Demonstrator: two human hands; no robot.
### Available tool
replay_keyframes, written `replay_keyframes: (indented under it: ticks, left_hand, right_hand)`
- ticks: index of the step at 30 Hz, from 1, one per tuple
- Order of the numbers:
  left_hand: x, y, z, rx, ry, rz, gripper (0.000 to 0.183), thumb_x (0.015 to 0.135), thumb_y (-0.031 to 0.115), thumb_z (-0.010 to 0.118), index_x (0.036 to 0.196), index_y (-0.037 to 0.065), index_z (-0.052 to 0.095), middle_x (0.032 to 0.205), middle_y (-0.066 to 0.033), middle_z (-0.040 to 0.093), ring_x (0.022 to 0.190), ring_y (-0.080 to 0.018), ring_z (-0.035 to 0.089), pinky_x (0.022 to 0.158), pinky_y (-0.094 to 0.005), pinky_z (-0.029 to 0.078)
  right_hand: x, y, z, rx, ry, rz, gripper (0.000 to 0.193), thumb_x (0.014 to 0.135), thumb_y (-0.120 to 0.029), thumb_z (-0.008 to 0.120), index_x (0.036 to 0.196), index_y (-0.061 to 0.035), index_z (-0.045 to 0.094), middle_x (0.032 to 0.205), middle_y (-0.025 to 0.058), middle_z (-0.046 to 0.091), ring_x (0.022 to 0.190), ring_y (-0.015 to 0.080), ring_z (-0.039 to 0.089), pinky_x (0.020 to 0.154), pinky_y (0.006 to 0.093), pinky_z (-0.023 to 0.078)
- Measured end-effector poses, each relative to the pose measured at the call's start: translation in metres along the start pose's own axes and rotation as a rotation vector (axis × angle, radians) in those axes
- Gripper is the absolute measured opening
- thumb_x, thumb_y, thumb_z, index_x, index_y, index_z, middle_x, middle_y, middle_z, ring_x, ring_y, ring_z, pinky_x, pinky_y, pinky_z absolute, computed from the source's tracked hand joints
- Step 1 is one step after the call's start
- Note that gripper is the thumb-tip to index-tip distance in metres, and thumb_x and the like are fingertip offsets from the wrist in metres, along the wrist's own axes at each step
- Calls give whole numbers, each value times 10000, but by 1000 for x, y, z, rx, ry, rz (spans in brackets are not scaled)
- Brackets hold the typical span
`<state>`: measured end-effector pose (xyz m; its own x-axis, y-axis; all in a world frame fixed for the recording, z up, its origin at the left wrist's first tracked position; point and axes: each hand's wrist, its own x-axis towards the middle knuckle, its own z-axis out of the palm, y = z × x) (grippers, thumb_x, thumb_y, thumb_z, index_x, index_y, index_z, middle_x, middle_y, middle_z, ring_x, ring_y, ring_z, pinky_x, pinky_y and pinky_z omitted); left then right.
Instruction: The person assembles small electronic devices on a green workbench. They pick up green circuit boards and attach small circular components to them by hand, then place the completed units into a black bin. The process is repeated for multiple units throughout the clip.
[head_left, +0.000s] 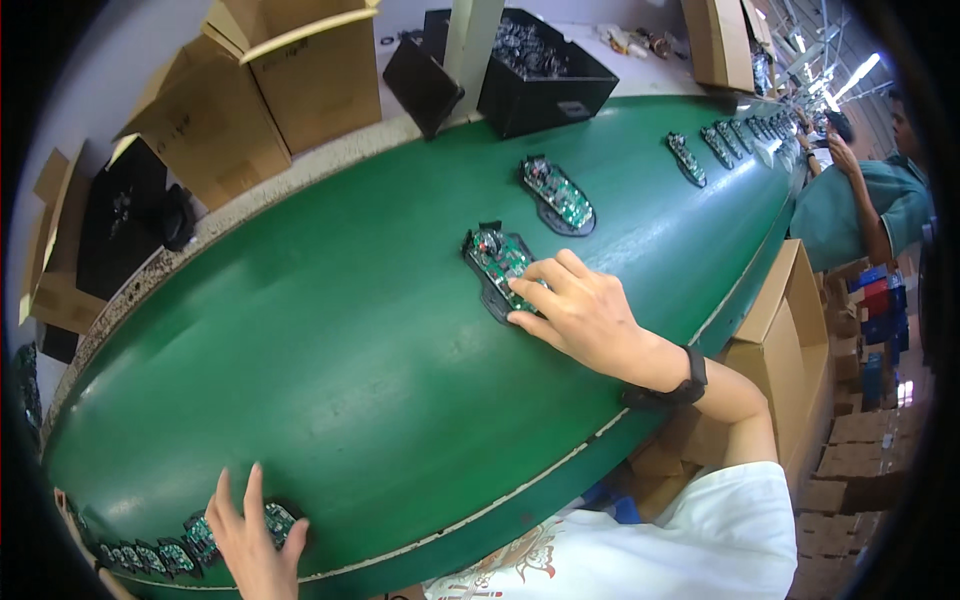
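My right hand [585, 310], with a black band on its wrist, reaches across the green belt. Its thumb and fingers close round the near end of a green circuit board in a black housing [490, 250]. Farther off to the right lies a second circuit board in its black housing [562, 195]. At the lower left my left hand [250, 540] has its fingers spread over a circuit board unit [280, 520]. Part of that unit is hidden behind the hand, and whether the fingers touch it I cannot tell. A row of similar boards [150, 556] lies beyond it on the left.
More board units [686, 158] line the far right of the green belt [330, 380]. Behind it stand a black bin [545, 100] of dark parts and cardboard boxes [215, 120]. An open carton [785, 330] sits by my right arm. Another person in a teal shirt [850, 215] is farther along.
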<state>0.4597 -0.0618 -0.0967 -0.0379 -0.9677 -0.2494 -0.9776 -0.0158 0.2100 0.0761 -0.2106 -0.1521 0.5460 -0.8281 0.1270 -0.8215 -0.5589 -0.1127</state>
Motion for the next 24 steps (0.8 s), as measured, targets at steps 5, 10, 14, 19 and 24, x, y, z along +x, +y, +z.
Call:
replay_keyframes:
  ticks: [5,10,14,19,24]
  left_hand:
    - [-60,-70,45,11,-178,-360,851,672,156,835,1444,51,494,1404,-297,425,1255,-456,420,1066,-538,367]
    - [-43,-17,25,-106,-91,-291,592,849,75,710,1417,124,550,1366,-222,518,1231,-429,479,1056,-509,389]
    - [-30,-8,20,-160,-104,-105,580,844,65,710,1402,137,569,1405,-223,494,1254,-430,465,1066,-499,383]
    - [19,20,45,-193,-116,276,642,753,43,744,1371,109,581,1412,-217,484,1293,-430,445,1069,-542,391]
    - [66,73,42,-181,-147,578,621,714,-4,736,1306,150,627,1433,-170,490,1342,-410,432,1098,-566,395]
  right_hand:
    - [0,31,-34,44,-8,158,269,864,-229,742,1107,-115,715,1052,49,665,996,267,634,781,397,559]
    - [-26,36,-49,115,-308,293,350,857,-166,728,1201,-113,687,1157,81,624,1036,298,634,844,433,544]
    - [-38,31,-47,192,-341,268,335,853,-115,713,1186,-88,694,1136,106,621,1019,322,647,861,438,540]
    - [-47,36,-44,181,-309,332,278,839,-55,702,1117,-52,719,1066,135,645,971,346,660,860,428,538]
    - [-47,42,-46,258,-286,287,332,781,11,711,1111,-27,718,1026,147,678,956,368,660,852,432,536]
